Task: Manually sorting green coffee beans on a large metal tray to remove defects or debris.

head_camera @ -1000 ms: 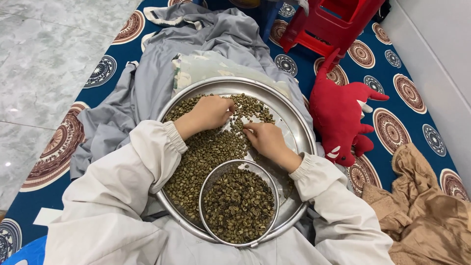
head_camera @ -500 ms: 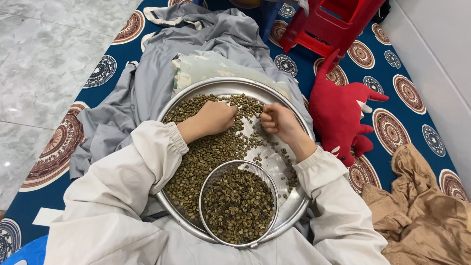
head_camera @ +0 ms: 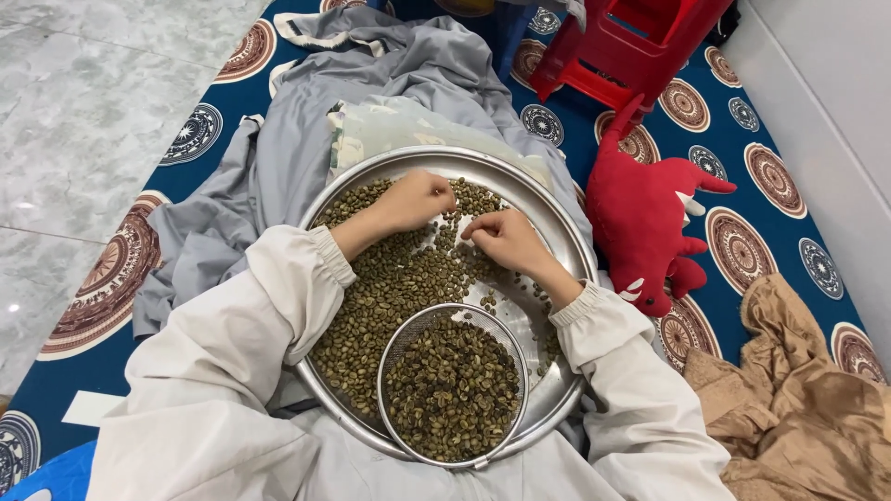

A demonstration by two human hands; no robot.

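Since half a second earlier, lowered the right hand (head_camera: pixel 506 241) from a raised fist back onto the greenish-brown beans (head_camera: pixel 390 288), fingertips pinched narrow; whether on a bean, impossible to tell. Kept the left hand (head_camera: pixel 415 199) loosely curled, resting on the beans at the far side of the round silver metal tray (head_camera: pixel 557 232). Sat a small round wire-mesh sieve (head_camera: pixel 452 385), full of beans, on the tray's near edge. Below: blue mat with round patterns (head_camera: pixel 770 204), grey cloth (head_camera: pixel 278 158), red plush toy (head_camera: pixel 645 213), red plastic stool (head_camera: pixel 631 42) cut off at top, marble floor (head_camera: pixel 83 111).
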